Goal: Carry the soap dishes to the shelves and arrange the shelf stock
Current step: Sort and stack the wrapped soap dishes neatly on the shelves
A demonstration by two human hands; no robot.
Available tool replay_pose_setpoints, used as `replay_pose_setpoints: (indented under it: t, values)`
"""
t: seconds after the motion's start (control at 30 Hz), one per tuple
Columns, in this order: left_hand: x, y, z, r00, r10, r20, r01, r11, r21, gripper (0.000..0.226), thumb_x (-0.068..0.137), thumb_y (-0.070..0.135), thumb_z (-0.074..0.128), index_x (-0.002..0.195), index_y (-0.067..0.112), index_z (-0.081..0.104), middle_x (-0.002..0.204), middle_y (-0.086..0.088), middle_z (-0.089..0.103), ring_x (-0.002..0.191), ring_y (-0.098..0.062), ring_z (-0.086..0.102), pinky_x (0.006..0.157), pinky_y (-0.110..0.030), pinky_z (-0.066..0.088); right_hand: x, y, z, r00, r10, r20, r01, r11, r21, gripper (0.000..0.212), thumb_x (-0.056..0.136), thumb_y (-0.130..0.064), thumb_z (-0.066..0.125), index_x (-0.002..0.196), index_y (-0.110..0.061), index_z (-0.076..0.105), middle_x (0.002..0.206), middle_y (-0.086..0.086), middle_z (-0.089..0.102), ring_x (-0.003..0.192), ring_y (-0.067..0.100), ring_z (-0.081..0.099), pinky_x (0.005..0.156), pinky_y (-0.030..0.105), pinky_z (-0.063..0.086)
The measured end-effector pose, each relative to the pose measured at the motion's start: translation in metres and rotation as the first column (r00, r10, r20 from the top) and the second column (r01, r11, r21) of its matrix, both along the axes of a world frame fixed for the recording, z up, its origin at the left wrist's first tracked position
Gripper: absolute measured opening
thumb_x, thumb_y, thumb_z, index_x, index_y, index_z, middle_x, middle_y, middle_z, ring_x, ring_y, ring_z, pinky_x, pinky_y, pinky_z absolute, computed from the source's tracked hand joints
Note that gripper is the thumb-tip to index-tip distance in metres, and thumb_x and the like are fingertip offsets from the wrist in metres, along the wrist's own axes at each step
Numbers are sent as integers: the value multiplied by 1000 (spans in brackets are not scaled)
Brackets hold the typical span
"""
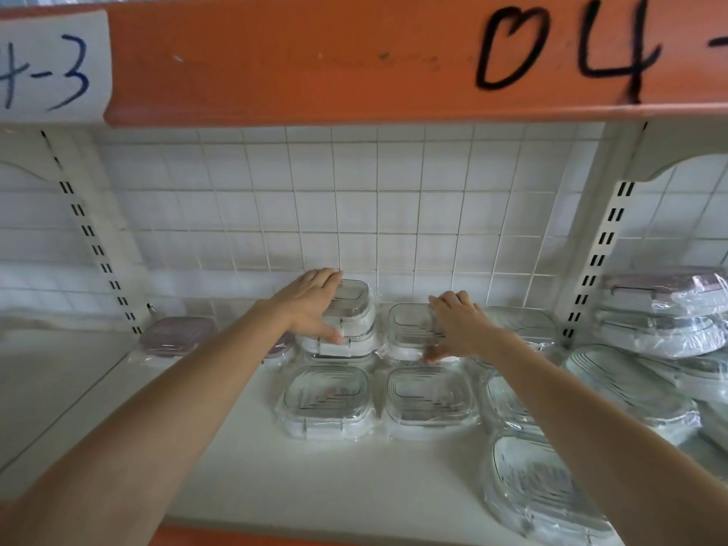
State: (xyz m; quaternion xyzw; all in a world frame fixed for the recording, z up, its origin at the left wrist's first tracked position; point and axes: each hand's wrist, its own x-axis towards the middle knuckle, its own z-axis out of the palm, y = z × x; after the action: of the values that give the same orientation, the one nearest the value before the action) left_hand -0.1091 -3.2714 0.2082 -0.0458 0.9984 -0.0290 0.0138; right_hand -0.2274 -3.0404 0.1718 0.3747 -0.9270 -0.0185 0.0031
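A white shelf board (315, 478) runs under an orange beam (299, 61) marked "04" in black, with a paper label (51, 65) at its left end. Behind stands a white wire grid (354, 199) against pale wall, flanked by slotted white uprights (602, 246)

A stockroom or shop: slotted shelving uprights (598, 254), hand-numbered orange beam (354, 65), plastic-wrapped soap dishes (429, 400) in rows.

Two bare forearms enter from seven and five o'clock, no sleeves, watches or rings showing. The left hand (313, 305) and right hand (459, 327) wear no gloves.
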Motion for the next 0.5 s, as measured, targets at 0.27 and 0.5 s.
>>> replay_pose_setpoints:
  t: [0.27,0.5]
  values:
    - [12,16,13,993,115,-18,-114,993,21,113,65,64,75,145,4,23,140,-7,28,132,-21,31,107,-31,33,11,2,7,996,78,-43,-82,991,-102,97,65,-65,71,136,-10,34,129,5,35,122,23,34,104,34,33]
    - [50,48,11,970,236,-54,-236,972,-3,101,66,65,74,134,4,33,131,-9,41,119,-22,42,94,-29,37,32,22,13,994,98,-38,-102,985,-137,94,69,-63,70,133,-4,33,131,10,41,122,27,37,105,36,34]
